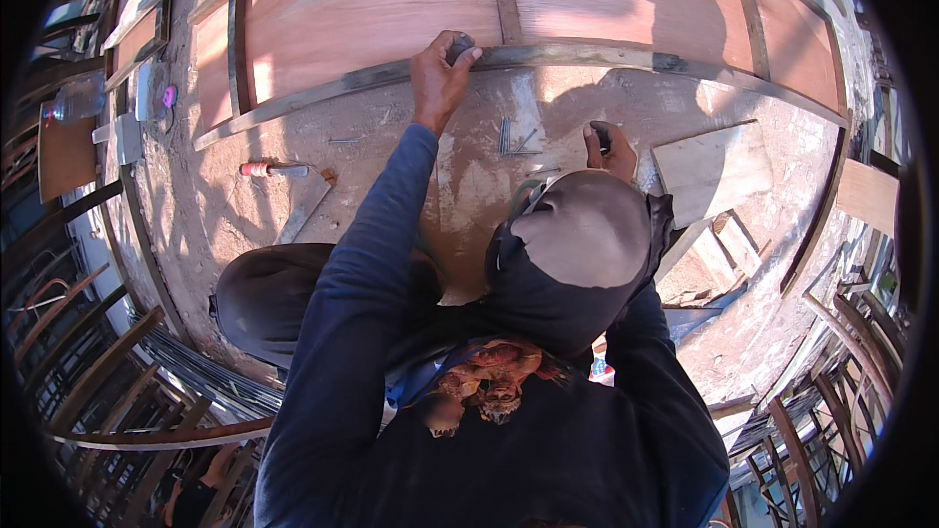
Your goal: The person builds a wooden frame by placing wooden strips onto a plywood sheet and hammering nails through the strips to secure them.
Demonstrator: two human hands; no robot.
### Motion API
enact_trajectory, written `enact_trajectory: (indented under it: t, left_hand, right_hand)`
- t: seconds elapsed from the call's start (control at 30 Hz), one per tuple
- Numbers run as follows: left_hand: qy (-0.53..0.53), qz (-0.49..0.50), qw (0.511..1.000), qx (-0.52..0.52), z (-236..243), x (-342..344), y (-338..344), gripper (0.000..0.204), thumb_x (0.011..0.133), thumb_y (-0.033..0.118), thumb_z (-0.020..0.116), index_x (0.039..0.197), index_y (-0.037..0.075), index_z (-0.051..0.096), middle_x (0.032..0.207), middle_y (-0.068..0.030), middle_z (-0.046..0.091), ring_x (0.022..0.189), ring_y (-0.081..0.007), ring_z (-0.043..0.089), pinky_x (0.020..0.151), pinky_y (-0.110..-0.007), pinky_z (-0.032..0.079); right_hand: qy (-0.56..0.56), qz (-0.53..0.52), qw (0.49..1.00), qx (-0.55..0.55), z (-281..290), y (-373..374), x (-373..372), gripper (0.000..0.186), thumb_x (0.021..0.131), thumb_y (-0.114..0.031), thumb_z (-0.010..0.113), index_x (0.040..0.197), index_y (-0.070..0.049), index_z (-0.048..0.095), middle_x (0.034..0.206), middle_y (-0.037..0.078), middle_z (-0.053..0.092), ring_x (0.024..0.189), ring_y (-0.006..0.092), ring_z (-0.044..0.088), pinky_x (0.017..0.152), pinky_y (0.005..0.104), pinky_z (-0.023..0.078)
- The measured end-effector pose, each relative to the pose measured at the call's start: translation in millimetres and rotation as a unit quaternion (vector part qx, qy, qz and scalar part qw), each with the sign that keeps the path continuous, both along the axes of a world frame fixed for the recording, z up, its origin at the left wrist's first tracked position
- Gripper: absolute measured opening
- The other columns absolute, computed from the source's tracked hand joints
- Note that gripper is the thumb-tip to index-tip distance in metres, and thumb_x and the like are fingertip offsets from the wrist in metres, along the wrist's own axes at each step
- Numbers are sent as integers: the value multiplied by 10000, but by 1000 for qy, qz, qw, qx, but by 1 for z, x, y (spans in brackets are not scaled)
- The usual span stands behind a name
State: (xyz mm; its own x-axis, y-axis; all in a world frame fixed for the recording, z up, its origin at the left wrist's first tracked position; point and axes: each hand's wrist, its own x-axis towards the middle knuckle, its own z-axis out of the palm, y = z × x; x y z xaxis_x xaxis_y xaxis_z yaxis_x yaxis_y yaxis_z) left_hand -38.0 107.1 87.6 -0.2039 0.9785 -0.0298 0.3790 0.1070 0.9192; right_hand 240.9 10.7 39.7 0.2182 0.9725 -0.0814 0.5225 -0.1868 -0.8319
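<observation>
Left hand (440, 83): fingers closed round a dark lump (462, 47) at the near rail (567, 57) of the frame; a loose pinch could let it slip, and the thumb beside the wood could catch a splinter.
Right hand (614, 154): fingers curled on a black piece (602, 139) near the board (719, 164), partly behind the right knee (587, 225); that knee could block the view or bump the wrist.
Panel (391, 20): reddish sheet beyond the rail; a hard lean on the frame might shift it or mark its face.
Nails (506, 135): loose on the ground (465, 191) between the hands; a careless sweep could scatter them or prick skin.
Red tool (256, 169): near the left knee (274, 293); a shuffle that way might knock it.
Shadow (690, 24): falls across the panel and could hide flaws there.
</observation>
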Motion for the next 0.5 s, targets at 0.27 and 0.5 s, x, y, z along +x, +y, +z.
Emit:
enact_trajectory:
  t: [0.27,0.5]
  left_hand:
    - [-24,-160,987,18,-10,60,50,164,852,150,711,963,38,665,849,-73,703,793,-137,629,767,-297,490]
    - [15,-259,966,22,-16,117,75,186,887,171,683,1023,55,631,868,-63,678,805,-144,594,778,-302,480]
  right_hand:
    - [26,-178,970,-161,-14,-131,59,249,892,-239,683,1042,-40,666,821,148,692,723,218,667,651,330,507]
    - [63,-245,950,-182,3,-180,71,259,895,-236,678,1066,-43,647,825,156,690,726,232,668,650,341,508]
